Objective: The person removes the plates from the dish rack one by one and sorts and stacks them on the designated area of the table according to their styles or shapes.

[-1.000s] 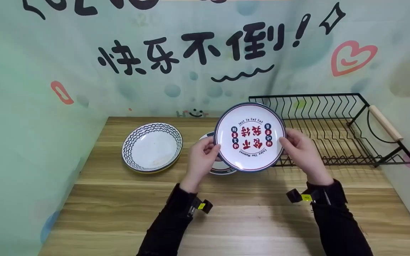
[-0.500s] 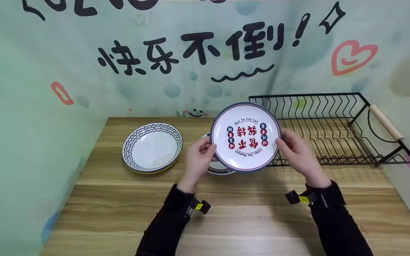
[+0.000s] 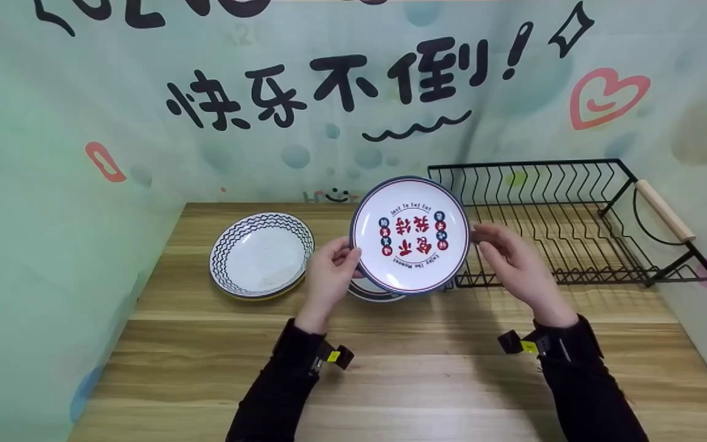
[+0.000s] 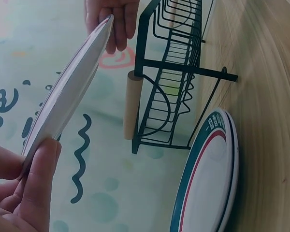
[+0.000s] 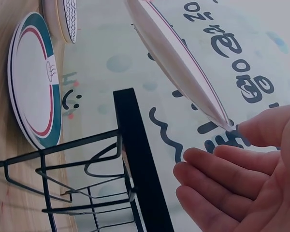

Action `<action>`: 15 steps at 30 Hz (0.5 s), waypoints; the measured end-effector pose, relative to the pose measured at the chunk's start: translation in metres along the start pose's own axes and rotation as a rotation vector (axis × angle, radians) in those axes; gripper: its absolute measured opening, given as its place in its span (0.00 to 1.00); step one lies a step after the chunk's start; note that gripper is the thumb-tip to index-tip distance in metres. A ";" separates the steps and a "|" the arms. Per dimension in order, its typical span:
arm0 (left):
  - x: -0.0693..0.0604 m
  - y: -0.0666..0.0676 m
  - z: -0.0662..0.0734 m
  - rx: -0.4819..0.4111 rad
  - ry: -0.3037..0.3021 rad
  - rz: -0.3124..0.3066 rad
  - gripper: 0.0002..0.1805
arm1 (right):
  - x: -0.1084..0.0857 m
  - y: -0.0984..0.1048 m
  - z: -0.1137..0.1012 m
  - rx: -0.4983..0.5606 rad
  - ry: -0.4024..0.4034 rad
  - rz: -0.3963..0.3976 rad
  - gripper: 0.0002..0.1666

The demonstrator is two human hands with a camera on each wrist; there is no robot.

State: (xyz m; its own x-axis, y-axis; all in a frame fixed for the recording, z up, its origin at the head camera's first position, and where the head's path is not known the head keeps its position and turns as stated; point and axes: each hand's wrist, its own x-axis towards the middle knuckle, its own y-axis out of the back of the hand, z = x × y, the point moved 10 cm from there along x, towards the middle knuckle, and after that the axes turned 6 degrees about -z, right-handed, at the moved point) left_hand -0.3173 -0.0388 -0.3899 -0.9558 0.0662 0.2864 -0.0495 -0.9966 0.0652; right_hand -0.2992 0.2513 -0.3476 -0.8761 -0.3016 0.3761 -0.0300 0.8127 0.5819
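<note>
A round white plate (image 3: pixel 412 236) with a blue rim and red lettering is held up, its face toward the head camera. My left hand (image 3: pixel 329 282) pinches its left edge between thumb and fingers, as the left wrist view shows from the side. At the opposite edge, my right hand (image 3: pixel 516 270) has its fingers stretched out and the thumb off the plate's face. In the right wrist view the thumb tip is close to the rim; whether it touches, I cannot tell. Green-rimmed plates (image 5: pixel 33 79) lie stacked on the table, mostly hidden behind the held plate in the head view.
Left on the wooden table (image 3: pixel 218 368) are stacked dishes, the top one a white bowl (image 3: pixel 261 255) with a wavy-lined rim. A black wire dish rack (image 3: pixel 522 163) with a wooden handle (image 3: pixel 664 210) stands at the back right. A printed cloth hangs behind.
The plate has moved left, away from the rack, with my left hand. My right hand has loosened from its pinch on the right edge, its thumb coming off the plate.
</note>
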 end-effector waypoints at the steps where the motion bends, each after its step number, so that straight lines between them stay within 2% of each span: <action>1: 0.000 0.002 -0.001 0.002 0.006 0.005 0.15 | 0.000 0.000 0.000 -0.011 0.003 -0.003 0.20; 15: -0.002 0.020 -0.010 0.015 0.073 0.057 0.14 | -0.009 0.003 0.002 -0.101 0.021 -0.006 0.21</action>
State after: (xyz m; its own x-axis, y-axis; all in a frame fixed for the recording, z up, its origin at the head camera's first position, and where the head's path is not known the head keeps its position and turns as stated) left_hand -0.3194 -0.0593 -0.3984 -0.9755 0.0052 0.2199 0.0093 -0.9978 0.0649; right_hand -0.2926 0.2572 -0.3505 -0.8655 -0.3177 0.3872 0.0146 0.7567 0.6536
